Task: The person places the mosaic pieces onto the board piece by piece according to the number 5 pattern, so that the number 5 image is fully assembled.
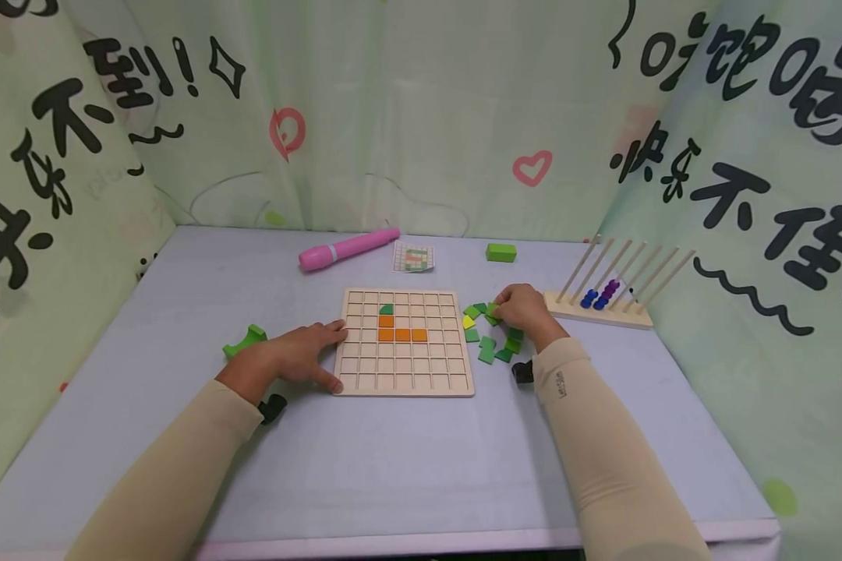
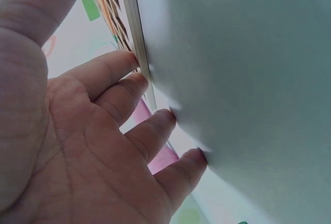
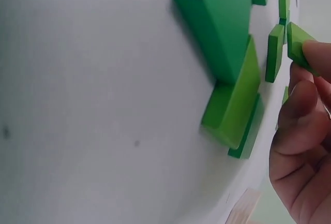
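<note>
A wooden grid board point(image 1: 403, 374) lies mid-table, with several orange square tiles point(image 1: 387, 335) and one dark green tile point(image 1: 387, 309) set in its cells. My left hand point(image 1: 302, 354) rests at the board's left edge, fingers spread and fairly straight, thumb near the lower corner. In the left wrist view those fingertips point(image 2: 138, 74) touch the board's side and the tabletop. To the right of the board, my right hand point(image 1: 526, 310) pinches a light green tile point(image 3: 297, 43) between thumb and finger. Loose green tiles point(image 1: 486, 350) and a yellow tile point(image 1: 468, 322) lie scattered beneath and beside it.
Behind the board are a pink pen-like tube point(image 1: 351, 248), a pattern card point(image 1: 414, 258) and a green block point(image 1: 501, 252). A wooden peg rack point(image 1: 603, 308) with blue and purple beads stands at right. One curved green block point(image 1: 245, 341) sits left of my left hand.
</note>
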Tool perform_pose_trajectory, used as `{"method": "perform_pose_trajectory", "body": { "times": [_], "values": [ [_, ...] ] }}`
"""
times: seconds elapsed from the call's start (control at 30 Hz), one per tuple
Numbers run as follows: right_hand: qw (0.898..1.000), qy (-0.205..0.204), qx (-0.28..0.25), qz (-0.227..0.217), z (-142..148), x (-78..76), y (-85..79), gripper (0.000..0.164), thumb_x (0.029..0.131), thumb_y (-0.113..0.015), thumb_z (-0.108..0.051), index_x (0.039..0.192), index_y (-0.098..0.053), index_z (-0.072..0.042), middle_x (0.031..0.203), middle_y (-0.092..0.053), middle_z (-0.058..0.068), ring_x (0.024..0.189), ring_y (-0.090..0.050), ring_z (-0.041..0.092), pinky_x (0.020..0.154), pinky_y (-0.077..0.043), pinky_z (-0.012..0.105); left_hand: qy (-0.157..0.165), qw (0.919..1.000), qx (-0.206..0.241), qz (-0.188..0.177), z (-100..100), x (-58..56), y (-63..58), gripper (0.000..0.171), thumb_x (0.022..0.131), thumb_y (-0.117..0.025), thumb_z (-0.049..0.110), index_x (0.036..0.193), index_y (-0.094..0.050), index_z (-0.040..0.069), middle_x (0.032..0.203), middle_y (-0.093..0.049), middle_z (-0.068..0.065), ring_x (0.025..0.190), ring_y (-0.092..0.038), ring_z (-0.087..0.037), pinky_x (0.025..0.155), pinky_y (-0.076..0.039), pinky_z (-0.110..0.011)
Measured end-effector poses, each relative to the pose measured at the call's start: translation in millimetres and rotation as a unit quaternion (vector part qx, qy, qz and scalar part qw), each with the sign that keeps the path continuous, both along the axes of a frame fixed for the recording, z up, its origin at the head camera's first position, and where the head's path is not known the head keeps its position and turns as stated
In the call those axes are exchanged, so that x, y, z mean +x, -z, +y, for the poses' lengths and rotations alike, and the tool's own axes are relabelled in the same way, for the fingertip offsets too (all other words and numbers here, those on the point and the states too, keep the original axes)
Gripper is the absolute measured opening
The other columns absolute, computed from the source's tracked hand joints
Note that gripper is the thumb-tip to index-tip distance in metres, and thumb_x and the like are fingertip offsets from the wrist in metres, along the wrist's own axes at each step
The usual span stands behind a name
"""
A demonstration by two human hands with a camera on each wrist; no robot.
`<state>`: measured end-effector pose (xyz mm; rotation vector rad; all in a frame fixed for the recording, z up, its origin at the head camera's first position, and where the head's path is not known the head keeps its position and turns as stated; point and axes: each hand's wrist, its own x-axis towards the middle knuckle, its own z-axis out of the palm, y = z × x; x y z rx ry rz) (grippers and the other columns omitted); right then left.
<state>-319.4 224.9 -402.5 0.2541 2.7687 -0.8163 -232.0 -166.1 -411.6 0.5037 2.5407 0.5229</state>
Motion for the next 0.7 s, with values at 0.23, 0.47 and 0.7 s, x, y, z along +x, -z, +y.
{"method": "perform_pose_trajectory", "body": {
  "times": [0.23, 0.47, 0.7],
  "values": [
    [0.998, -0.017, -0.057, -0.009, -12, -1.8, -3.6, 0.023, 0.103, -0.062, -0.019, 0.119, -0.067, -0.004, 0.117, -0.061, 0.013, 0.097, -0.055, 0.025, 0.076, -0.047, 0.033, -0.001, 1.0, -0.002, -0.001, -1, 0.2, -0.6, 0.105, 0.083, -0.087, 0.043, 0.165, -0.03, 0.012, 0.175, -0.016, -0.009, 0.16, -0.017, -0.038, 0.126, -0.025, -0.056],
    [0.993, -0.053, -0.102, -0.03, -36, -1.8, -10.2, 0.024, 0.105, -0.058, -0.016, 0.123, -0.067, -0.003, 0.108, -0.06, 0.012, 0.085, -0.053, 0.022, 0.074, -0.045, 0.033, -0.004, 1.0, -0.007, -0.003, 0, -2.1, -0.6, 0.106, 0.083, -0.087, 0.045, 0.165, -0.029, 0.013, 0.175, -0.016, -0.008, 0.16, -0.017, -0.039, 0.126, -0.025, -0.057],
    [0.986, -0.085, -0.138, -0.03, -62, -3.2, -7.2, 0.022, 0.105, -0.058, -0.014, 0.121, -0.066, -0.001, 0.093, -0.057, 0.011, 0.071, -0.048, 0.018, 0.068, -0.046, 0.033, -0.009, 0.9999, -0.006, -0.003, 0, -3.0, 1.6, 0.106, 0.082, -0.088, 0.045, 0.165, -0.03, 0.014, 0.175, -0.016, -0.008, 0.16, -0.018, -0.038, 0.126, -0.027, -0.057]
  ]
}}
